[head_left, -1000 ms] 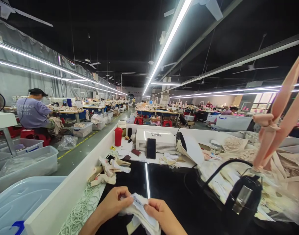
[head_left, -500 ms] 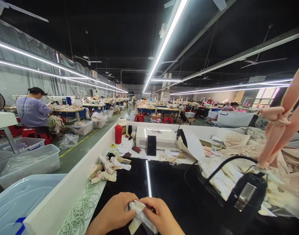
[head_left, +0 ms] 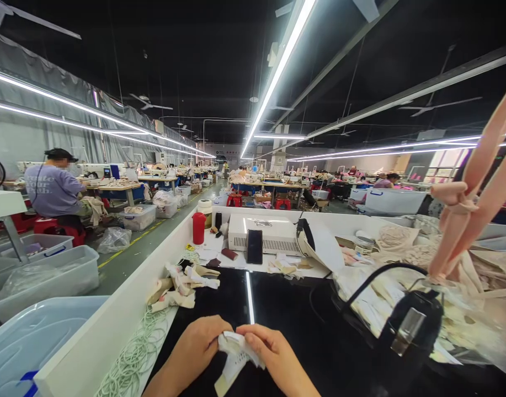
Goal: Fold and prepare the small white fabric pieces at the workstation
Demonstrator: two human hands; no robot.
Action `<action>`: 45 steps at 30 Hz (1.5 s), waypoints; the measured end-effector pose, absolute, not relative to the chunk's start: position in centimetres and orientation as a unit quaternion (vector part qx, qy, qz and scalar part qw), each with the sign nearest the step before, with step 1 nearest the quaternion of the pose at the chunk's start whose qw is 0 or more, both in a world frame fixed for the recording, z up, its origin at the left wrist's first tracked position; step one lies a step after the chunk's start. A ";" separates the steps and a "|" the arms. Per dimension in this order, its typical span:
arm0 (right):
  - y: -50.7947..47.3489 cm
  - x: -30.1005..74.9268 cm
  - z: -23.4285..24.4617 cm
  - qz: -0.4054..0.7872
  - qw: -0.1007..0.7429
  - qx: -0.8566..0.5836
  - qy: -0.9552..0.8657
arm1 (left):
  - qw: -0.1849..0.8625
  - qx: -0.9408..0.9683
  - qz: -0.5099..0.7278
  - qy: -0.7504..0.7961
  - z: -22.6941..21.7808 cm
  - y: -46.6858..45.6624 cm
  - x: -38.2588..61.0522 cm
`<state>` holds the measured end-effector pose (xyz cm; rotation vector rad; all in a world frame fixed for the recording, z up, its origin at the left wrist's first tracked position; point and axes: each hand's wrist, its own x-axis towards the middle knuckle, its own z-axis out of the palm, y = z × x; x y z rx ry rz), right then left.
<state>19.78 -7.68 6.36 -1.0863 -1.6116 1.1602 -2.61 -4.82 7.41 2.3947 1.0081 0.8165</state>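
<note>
Low in the head view, a small piece of white and cream fabric [head_left: 232,355] is stretched between my two hands. My left hand [head_left: 198,347] pinches its upper left edge, fingers curled. On the other side my right hand [head_left: 273,350] grips the upper right edge between thumb and fingers. Rows of small dark marks show on the fabric's white face, and one strip hangs down from it. Both hands are over the glossy black tabletop [head_left: 302,314].
Fabric scraps [head_left: 182,284] and pale green cord loops [head_left: 132,347] lie along the left. A phone [head_left: 254,246] leans on a white box [head_left: 263,229], beside a red container [head_left: 198,227]. At right stands a black device [head_left: 414,325]. A co-worker [head_left: 56,184] sits far left.
The fabric has been turned and spread wider between my hands, so its marked white face now shows. My hands have shifted slightly, and the view has moved a little.
</note>
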 end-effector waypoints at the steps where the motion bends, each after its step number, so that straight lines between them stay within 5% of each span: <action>1: -7.6 19.9 6.3 0.458 0.429 -0.438 -0.643 | 0.189 0.867 0.296 0.354 7.3 -4.7 -2.7; 15: -7.5 19.3 5.7 0.471 0.435 -0.450 -0.622 | 0.001 0.911 0.331 0.246 6.3 -4.1 -2.9; 45: -8.3 19.4 6.8 0.520 0.409 -0.417 -0.623 | -0.008 0.912 0.330 0.245 5.7 -3.9 -2.7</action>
